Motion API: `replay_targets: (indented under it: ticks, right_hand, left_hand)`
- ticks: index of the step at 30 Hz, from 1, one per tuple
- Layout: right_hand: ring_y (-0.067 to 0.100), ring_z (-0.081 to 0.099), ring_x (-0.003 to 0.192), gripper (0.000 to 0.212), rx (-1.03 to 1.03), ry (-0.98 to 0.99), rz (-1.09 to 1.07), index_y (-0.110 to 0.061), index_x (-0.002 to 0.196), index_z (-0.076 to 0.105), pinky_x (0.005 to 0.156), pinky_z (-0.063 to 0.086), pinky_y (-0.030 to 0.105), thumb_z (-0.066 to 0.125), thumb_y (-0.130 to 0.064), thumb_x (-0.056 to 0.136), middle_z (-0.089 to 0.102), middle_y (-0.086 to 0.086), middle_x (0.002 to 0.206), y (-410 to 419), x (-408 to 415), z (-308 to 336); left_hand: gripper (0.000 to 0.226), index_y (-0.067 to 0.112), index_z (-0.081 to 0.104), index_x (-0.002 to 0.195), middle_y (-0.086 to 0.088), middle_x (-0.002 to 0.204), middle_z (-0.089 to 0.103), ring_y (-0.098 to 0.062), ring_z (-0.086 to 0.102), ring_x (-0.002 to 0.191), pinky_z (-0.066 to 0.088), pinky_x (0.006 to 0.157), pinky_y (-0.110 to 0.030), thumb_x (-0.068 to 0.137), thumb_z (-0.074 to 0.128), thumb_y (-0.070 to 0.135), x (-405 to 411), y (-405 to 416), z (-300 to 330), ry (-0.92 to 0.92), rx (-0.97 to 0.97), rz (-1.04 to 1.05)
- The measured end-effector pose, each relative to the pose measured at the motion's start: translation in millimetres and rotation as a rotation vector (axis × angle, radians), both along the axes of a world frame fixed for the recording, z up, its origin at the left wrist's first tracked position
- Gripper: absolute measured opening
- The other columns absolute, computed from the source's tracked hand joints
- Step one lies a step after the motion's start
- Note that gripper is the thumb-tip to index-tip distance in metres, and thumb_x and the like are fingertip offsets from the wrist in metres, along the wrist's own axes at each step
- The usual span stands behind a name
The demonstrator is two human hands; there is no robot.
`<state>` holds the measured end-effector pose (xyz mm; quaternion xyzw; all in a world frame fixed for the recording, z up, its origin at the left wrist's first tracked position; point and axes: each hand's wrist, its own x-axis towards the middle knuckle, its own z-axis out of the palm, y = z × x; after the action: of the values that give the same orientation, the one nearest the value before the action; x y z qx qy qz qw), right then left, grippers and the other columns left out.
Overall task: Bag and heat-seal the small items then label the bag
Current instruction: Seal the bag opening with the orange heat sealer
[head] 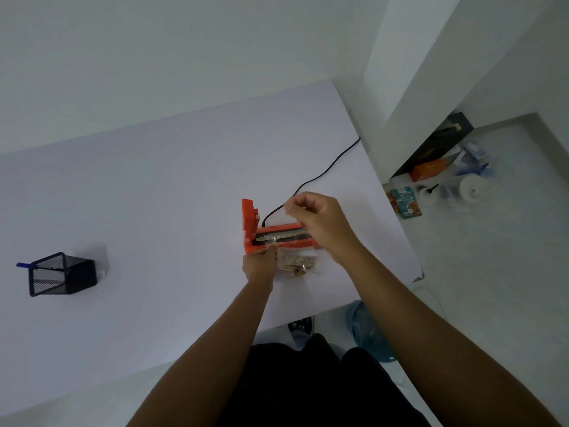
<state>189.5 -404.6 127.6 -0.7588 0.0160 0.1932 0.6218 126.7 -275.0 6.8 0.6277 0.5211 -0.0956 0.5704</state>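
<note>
Both arms are reaching forward over the white table (154, 195), forearms bare. Left hand (258, 263) is sitting at the front left corner of the orange heat sealer (251, 229), fingers closed in a pinch on the left edge of the clear bag (297, 263). Right hand (320, 220) is hovering over the sealer's right half, wrist bent down, fingers curled with thumb and forefinger pinching something thin and clear near the bag's top edge; can't tell exactly what it's gripping.

Bag is lying on the table just in front of the sealer, between the two hands, its top edge reaching into the open sealing slot. Small brownish items (297, 265) are showing inside it; too small to identify. Sealer lid is standing open, upright at the left end. A black cord (323, 171) is running from the sealer back toward the table's far right edge.

Far left on the table, well apart from the work: a black mesh pen holder (61, 274) with a blue pen (26, 265) sticking out.

Walls are plain white. On the pale floor to the right, boxes and packets (431, 171) are piled against the wall. A blue water jug (368, 331) is sitting by the table's near corner.
</note>
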Motion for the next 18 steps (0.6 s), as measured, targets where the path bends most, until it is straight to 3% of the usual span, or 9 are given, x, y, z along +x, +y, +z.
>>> replay_targets:
  ticks: [2, 4, 6, 9, 12, 18]
  right_hand:
    - [0.002, 0.066, 0.079, 0.013, -0.162, -0.034, -0.114, -0.017, 0.099, 0.077, 0.08, 0.058, 0.031, 0.067, -0.024, 0.093, 0.074, -0.009, 0.09, -19, -2, -31]
    - [0.008, 0.066, 0.092, 0.019, -0.312, -0.02, -0.125, -0.015, 0.11, 0.076, 0.093, 0.057, 0.036, 0.063, -0.018, 0.096, 0.075, -0.002, 0.105, -37, -8, -64]
    - [0.01, 0.063, 0.093, 0.025, -0.398, 0.008, -0.108, -0.013, 0.118, 0.073, 0.096, 0.055, 0.037, 0.061, -0.013, 0.096, 0.074, 0.004, 0.111, -48, -17, -89]
    - [0.015, 0.061, 0.084, 0.029, -0.448, -0.023, -0.095, -0.012, 0.122, 0.071, 0.088, 0.056, 0.037, 0.061, -0.008, 0.095, 0.073, 0.01, 0.102, -52, -25, -109]
    - [0.021, 0.064, 0.087, 0.028, -0.464, -0.066, -0.11, -0.011, 0.122, 0.071, 0.084, 0.055, 0.034, 0.061, -0.009, 0.096, 0.072, 0.013, 0.101, -51, -28, -118]
    - [0.017, 0.062, 0.082, 0.027, -0.447, -0.073, -0.11, -0.01, 0.121, 0.071, 0.074, 0.049, 0.024, 0.062, -0.009, 0.096, 0.074, 0.013, 0.1, -55, -25, -128]
  left_hand:
    - [0.021, 0.01, 0.072, 0.091, -0.006, 0.086, 0.073, -0.018, 0.068, 0.071, 0.053, 0.058, -0.026, 0.084, 0.076, 0.029, 1, 1, 0, 0.008, 0.012, -0.018]
    - [0.016, 0.013, 0.07, 0.083, -0.007, 0.086, 0.074, -0.024, 0.071, 0.075, 0.06, 0.068, -0.035, 0.083, 0.076, 0.028, 2, 1, -1, 0.017, 0.031, -0.039]
    - [0.015, 0.019, 0.066, 0.075, -0.007, 0.083, 0.074, -0.026, 0.073, 0.075, 0.062, 0.075, -0.041, 0.082, 0.076, 0.025, 3, 2, -2, 0.015, 0.053, -0.06]
    - [0.021, 0.021, 0.062, 0.068, -0.004, 0.076, 0.071, -0.027, 0.073, 0.074, 0.062, 0.075, -0.042, 0.083, 0.076, 0.02, 5, 2, 1, 0.011, 0.073, -0.076]
    - [0.023, 0.022, 0.063, 0.064, -0.002, 0.072, 0.069, -0.026, 0.071, 0.074, 0.062, 0.076, -0.041, 0.083, 0.075, 0.019, 7, 1, 1, 0.01, 0.124, -0.101]
    - [0.022, 0.004, 0.07, 0.074, -0.005, 0.07, 0.071, -0.021, 0.067, 0.062, 0.06, 0.066, -0.035, 0.089, 0.068, 0.021, 8, -6, 8, -0.042, 0.204, -0.141]
